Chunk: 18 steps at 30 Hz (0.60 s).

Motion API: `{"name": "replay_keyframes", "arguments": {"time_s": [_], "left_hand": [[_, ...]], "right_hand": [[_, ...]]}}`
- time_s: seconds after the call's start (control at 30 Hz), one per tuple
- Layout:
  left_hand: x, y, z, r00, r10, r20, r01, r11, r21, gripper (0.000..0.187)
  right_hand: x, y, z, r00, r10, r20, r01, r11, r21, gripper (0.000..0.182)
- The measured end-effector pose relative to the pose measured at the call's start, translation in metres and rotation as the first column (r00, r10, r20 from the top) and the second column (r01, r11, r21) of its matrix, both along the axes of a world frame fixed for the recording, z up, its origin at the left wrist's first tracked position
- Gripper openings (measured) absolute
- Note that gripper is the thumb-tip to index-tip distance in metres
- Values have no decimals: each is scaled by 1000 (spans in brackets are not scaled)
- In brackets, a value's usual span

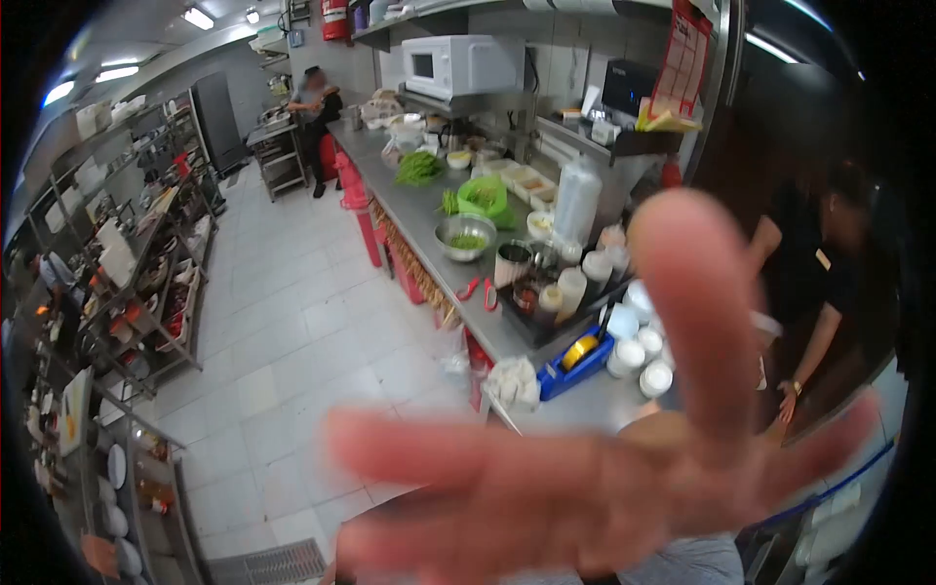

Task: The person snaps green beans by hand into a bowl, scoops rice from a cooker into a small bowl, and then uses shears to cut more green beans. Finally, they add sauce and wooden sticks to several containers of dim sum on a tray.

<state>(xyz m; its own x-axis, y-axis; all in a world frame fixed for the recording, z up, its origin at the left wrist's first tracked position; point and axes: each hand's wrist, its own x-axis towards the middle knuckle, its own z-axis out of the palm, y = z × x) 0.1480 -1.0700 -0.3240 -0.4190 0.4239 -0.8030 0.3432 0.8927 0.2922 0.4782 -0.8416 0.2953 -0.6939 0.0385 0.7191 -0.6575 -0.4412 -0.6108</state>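
Observation:
My right hand (624, 497) is very close to the camera, blurred, across the bottom of the view. Its fingers are spread, one pointing up and others to the left and right, with nothing held between them. Behind it in the picture are a blue tape dispenser (577, 367) with yellow tape, a crumpled white cloth (513, 383) and several white containers (656, 378) on a steel counter (390, 175). The hand hides the near end of the counter. My left hand cannot be made out.
Along the counter are red scissors (490, 294), sauce bottles (571, 288), a steel bowl (465, 238) and leafy greens (419, 168). A microwave (463, 66) sits above. One person (814, 253) stands at right, another (317, 122) far back. Shelves (146, 244) line the left.

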Motion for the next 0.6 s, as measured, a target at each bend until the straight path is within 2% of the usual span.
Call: {"name": "replay_keyframes", "arguments": {"time_s": [0.07,0.1,0.13,0.17,0.2,0.23,0.27,0.3,0.37,0.4,0.43,0.5,0.57,0.6], "left_hand": [[-21,47,3,997,70,-35,-67,996,59,29],[-29,74,14,988,141,-58,-133,983,124,28],[-33,105,25,969,236,-79,-209,944,256,28],[-37,143,47,935,348,-71,-289,862,415,27],[-36,181,76,901,434,-25,-335,730,595,26],[-31,219,113,885,463,54,-315,509,801,25],[-26,257,152,894,391,218,-361,341,868,25],[-18,293,195,886,283,367,-423,171,890,25],[-1,353,295,947,-23,319,-316,84,945,29],[-2,380,325,950,-222,218,-202,92,975,35],[-4,408,346,918,-396,30,-27,12,1000,41],[-4,457,381,745,-620,-247,178,-173,969,42],[1,499,410,554,-724,-410,242,-331,912,44],[-1,516,406,497,-766,-407,218,-344,913,43]], "right_hand": [[-11,58,-15,953,-287,95,285,958,27,79],[-14,88,-26,883,-408,234,404,912,65,65],[-23,124,-61,805,-542,241,511,840,180,53],[-27,147,-78,706,-656,268,539,742,398,44],[-38,165,-98,498,-847,187,570,482,665,36],[-50,178,-118,452,-855,254,489,476,731,35],[-62,190,-136,392,-862,322,398,475,785,35],[-73,202,-156,383,-850,362,376,501,780,35],[-93,221,-186,354,-822,447,347,559,753,34],[-98,231,-189,337,-824,455,330,556,763,34],[-102,240,-190,321,-828,459,319,551,771,33],[-110,256,-189,263,-861,434,315,502,805,29],[-120,272,-193,158,-903,399,387,429,817,27],[-126,277,-197,99,-917,387,420,391,819,26]]}}
